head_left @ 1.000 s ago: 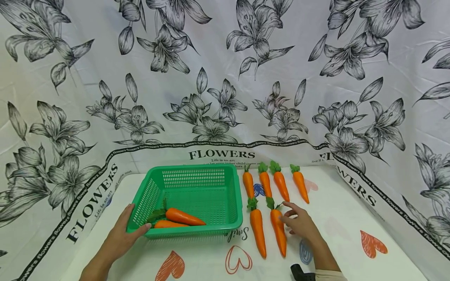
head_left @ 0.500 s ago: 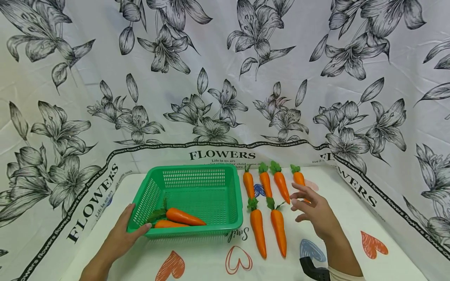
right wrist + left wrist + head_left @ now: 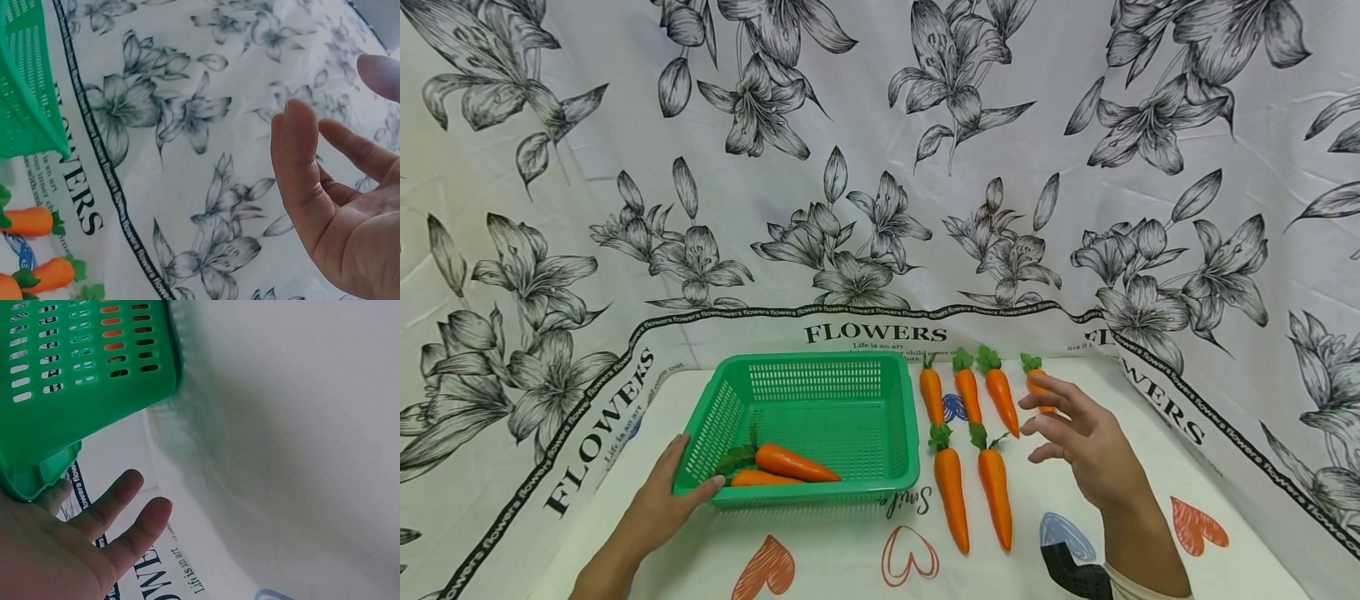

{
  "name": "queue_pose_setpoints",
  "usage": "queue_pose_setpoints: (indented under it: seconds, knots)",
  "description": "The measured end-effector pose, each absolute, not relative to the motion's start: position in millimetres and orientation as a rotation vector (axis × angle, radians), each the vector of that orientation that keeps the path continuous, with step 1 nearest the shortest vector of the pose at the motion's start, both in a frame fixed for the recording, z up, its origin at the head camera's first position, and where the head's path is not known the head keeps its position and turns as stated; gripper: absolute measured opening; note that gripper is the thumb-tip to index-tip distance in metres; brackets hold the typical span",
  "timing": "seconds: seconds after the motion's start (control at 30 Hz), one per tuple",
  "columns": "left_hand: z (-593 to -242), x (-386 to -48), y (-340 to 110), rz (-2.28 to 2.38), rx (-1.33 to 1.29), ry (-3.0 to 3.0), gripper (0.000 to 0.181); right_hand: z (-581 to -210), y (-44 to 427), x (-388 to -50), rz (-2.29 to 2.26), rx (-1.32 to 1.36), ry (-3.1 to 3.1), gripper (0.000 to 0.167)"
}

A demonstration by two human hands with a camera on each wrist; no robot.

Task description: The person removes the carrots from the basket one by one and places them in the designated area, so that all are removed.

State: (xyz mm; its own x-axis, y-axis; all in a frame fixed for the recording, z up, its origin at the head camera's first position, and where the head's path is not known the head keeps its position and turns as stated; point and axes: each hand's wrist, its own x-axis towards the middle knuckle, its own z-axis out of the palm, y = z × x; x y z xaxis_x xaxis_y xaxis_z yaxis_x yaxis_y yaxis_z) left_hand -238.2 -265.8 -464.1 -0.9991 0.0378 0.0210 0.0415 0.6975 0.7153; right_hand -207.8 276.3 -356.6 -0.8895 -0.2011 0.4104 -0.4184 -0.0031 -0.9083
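Note:
A green plastic basket (image 3: 820, 421) stands left of centre with carrots (image 3: 796, 462) lying in its near left part. My left hand (image 3: 658, 500) holds its near left corner, thumb over the rim; in the left wrist view, the other fingers (image 3: 147, 528) extend outside below the rim (image 3: 40, 469). Over the far right carrot (image 3: 1032, 365) hovers my right hand (image 3: 1086, 442), fingers parted and loosely bent, covering that carrot's lower part. The right wrist view shows nothing between the fingers of the right hand (image 3: 337, 194).
Right of the basket lie more carrots in two rows: several at the back, including one beside the hand (image 3: 998, 392), and two in front (image 3: 952, 500) (image 3: 996, 500). A white tabletop (image 3: 835, 550) with printed hearts bears everything. Flower-printed cloth (image 3: 880, 242) rises behind and at both sides.
My right hand has moved right and away from the front right carrot to above the far right carrot. The left hand and the basket have stayed in place.

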Motion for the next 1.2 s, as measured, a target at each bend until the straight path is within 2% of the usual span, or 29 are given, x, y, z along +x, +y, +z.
queue_pose_setpoints:
  seconds: [0.63, 0.93, 1.2]
  knots:
    - [-461.9, -239.2, -266.1, -1.191, -0.052, -2.904, 0.102, -318.4, 232.7, -227.5, 2.037, 1.046, -1.958, 0.049]
    - [-461.0, -238.6, -266.0, -1.195, -0.052, -2.905, 0.102, -309.3, 197.5, -250.3, 2.124, 1.064, -1.977, 0.047]
    - [-462.4, -237.7, -265.2, -1.215, -0.062, -2.891, 0.102, -310.0, 174.5, -267.6, 2.199, 1.108, -2.003, 0.052]
